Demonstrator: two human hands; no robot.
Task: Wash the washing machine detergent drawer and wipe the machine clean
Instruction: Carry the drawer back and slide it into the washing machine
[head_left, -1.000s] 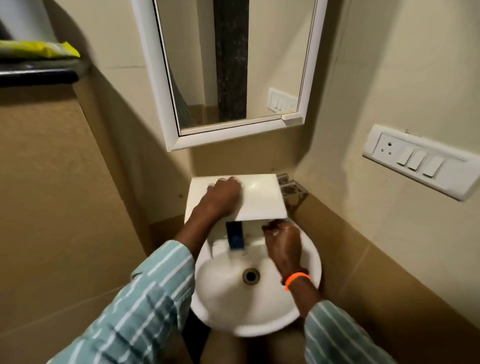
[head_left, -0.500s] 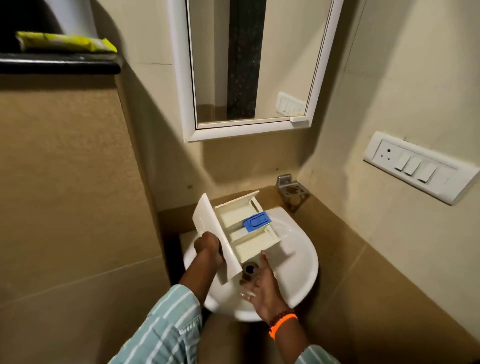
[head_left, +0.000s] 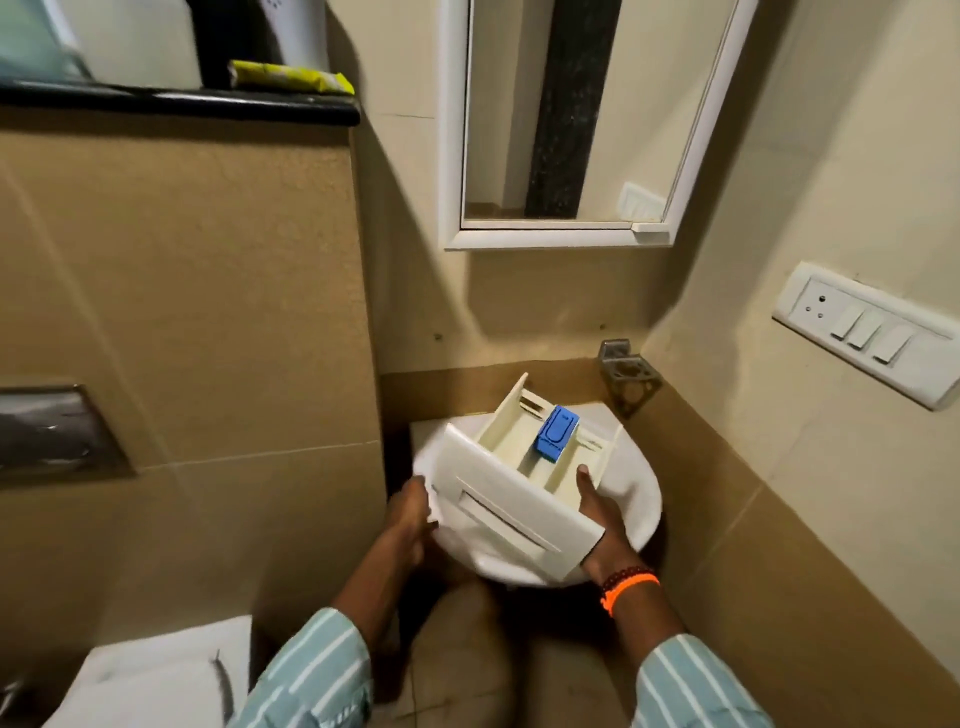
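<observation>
Detergent drawer (head_left: 524, 467) is in both my hands, held over the small white washbasin (head_left: 641, 493) in the corner, compartments facing up and its flat front panel turned toward me. My left hand (head_left: 410, 512) grips the left end of that panel, fingers wrapped behind the edge, and my right hand (head_left: 597, 512) cups the right side from underneath, thumb pressed against the side wall. A blue siphon cap (head_left: 556, 434) sits in the middle compartment, seemingly seated in place. I judge this step to be the wash itself, with the wiping of the machine not yet begun; no machine shows here. To do it well I would keep the drawer low over the basin so water runs into the bowl and not onto the floor, and tilt the back end down so residue drains out of the compartments. That cap probably traps old softener beneath it, so lifting it off and rinsing under it seems worthwhile. Wet plastic is slippery, so I would keep one hand firmly on the panel throughout. No tap is visible from here.
</observation>
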